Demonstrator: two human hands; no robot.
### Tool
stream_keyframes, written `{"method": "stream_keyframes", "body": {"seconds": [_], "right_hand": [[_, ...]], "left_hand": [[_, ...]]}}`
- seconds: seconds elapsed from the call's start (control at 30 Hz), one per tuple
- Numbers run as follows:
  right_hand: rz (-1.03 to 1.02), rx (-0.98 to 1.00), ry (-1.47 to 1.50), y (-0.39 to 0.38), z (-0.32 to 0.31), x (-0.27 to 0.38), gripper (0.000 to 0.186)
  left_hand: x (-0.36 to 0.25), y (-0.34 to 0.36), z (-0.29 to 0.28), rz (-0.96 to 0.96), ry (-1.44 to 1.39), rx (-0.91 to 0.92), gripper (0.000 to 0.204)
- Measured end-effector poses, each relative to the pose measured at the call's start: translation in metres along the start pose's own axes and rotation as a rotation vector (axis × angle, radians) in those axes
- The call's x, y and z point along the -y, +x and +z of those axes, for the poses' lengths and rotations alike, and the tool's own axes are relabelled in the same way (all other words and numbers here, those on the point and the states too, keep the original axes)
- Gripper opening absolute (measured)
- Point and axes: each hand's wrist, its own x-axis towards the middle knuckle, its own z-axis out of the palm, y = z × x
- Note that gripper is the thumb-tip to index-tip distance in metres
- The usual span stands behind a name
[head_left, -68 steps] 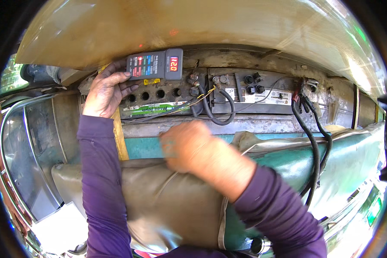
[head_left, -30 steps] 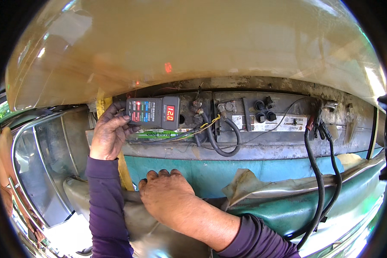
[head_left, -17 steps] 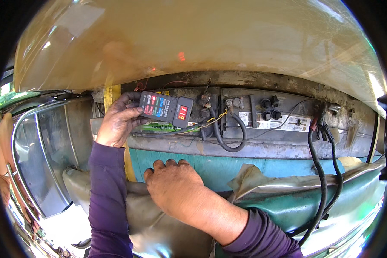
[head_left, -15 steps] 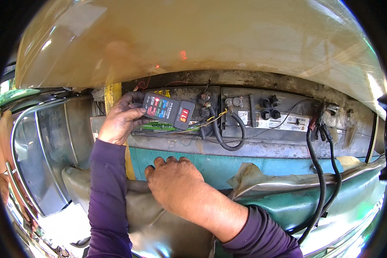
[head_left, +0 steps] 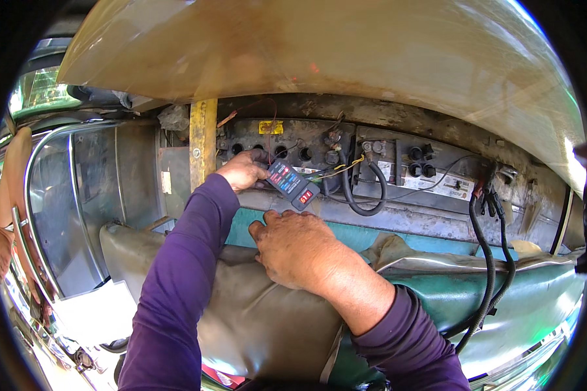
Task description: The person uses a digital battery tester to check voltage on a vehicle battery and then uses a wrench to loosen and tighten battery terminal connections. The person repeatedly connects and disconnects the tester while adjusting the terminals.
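Observation:
My left hand (head_left: 242, 171) grips a dark handheld battery tester (head_left: 285, 179) with coloured markings and a lit red display. It tilts down to the right over the front of the left battery (head_left: 319, 135), whose top has a row of round openings and a yellow label. Nearer me, my right hand (head_left: 300, 246) hovers above the front covering, back upward and fingers curled; its palm is hidden. To the right sits a second battery (head_left: 447, 156) with black caps (head_left: 416, 154) standing on it. A thick black cable (head_left: 352, 202) loops between the batteries, beside thin yellow wires (head_left: 353, 163).
A large tan panel (head_left: 319, 49) overhangs the batteries. A yellow upright bar (head_left: 203, 140) stands at their left, beside a metal-framed glass panel (head_left: 91, 189). Brown and green covering (head_left: 424, 293) lies along the front, with black cables (head_left: 490, 260) hanging over it at right.
My left hand and the tester have moved right in view and tilted lower, uncovering the left battery's openings and yellow label. My right hand has shifted right; the view has turned slightly left.

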Motion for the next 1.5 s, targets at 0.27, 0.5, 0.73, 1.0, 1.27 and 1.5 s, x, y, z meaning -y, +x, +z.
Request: {"method": "stream_keyframes", "body": {"seconds": [0.27, 0.5, 0.73, 1.0, 1.27, 1.5], "right_hand": [[-0.007, -0.031, -0.014, -0.003, 0.001, 0.001, 0.038], [-0.029, -0.024, 0.003, -0.002, 0.003, -0.003, 0.039], [0.067, 0.146, -0.067, 0.002, -0.007, -0.011, 0.032], [0.534, 0.086, -0.301, 0.007, -0.021, -0.065, 0.039], [0.757, -0.143, -0.298, 0.003, -0.015, -0.085, 0.044], [0.409, -0.843, -0.237, -0.178, -0.038, -0.026, 0.048]], "left_hand": [[0.011, 0.020, 0.004, 0.169, 0.127, -0.203, 0.031], [-0.015, 0.007, 0.011, 0.120, 0.551, -0.434, 0.053], [-0.066, -0.026, 0.009, 0.423, 0.655, -0.362, 0.044], [-0.094, -0.070, 0.012, 0.478, 0.904, -0.556, 0.040], [0.006, -0.274, 0.118, 0.919, 0.629, -0.810, 0.036], [0.113, -0.353, 0.211, 0.985, 0.724, -0.740, 0.036]]}}
